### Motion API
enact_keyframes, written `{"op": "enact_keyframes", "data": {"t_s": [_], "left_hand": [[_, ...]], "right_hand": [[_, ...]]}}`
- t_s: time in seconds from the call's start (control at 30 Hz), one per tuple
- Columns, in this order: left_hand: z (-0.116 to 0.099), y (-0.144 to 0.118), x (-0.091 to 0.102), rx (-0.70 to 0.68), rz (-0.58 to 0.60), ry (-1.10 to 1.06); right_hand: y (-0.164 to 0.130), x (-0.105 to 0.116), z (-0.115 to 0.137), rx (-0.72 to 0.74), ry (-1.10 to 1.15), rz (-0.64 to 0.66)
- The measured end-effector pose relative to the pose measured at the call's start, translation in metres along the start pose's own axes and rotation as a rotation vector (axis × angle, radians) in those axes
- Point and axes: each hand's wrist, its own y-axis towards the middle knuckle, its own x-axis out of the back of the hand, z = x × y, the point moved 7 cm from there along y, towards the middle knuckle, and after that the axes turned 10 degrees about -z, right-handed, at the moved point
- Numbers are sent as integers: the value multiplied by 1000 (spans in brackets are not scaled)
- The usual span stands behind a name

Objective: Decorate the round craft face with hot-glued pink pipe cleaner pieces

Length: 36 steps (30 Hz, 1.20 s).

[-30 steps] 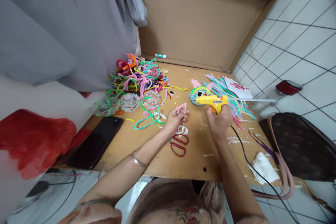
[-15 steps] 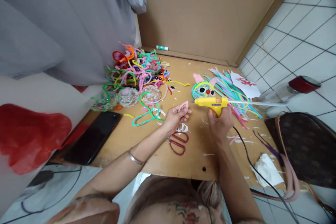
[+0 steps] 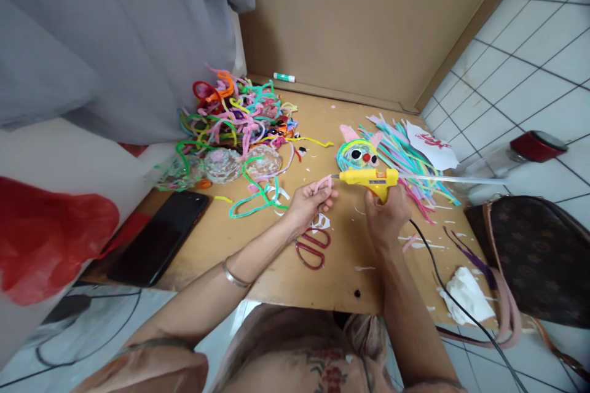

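Observation:
My left hand (image 3: 310,207) pinches a bent pink pipe cleaner (image 3: 326,183) over the middle of the table. In my right hand (image 3: 387,215) is a yellow hot glue gun (image 3: 369,178), its nozzle pointing left and at the pink piece; whether they touch I cannot tell. A clear glue stick (image 3: 454,180) sticks out of the gun's back. Just behind the gun lies a round animal face (image 3: 356,155) with pink ears, black eyes and a red nose. Below my left hand rest red-handled scissors (image 3: 314,249), their blades hidden.
A heap of coloured pipe-cleaner pieces (image 3: 244,104) fills the back left, and straight pipe cleaners (image 3: 396,144) lie at the back right. A black phone (image 3: 159,239), a crumpled tissue (image 3: 468,298), a brown bag (image 3: 534,258) and a red-lidded bottle (image 3: 537,146) flank the work area. The gun's black cord (image 3: 442,279) trails right.
The glue gun's nozzle has come closer to the pink pipe cleaner, closing the small gap seen before. My left hand keeps its pinch. The view has shifted slightly.

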Motion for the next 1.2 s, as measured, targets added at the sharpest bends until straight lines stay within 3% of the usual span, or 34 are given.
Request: {"op": "enact_keyframes", "data": {"t_s": [0.8, 1.2], "left_hand": [[2, -1, -1, -18, 37, 39], [1, -3, -3, -10, 56, 52]], "right_hand": [[2, 5, 1, -34, 17, -1], [2, 5, 4, 17, 13, -25]]}}
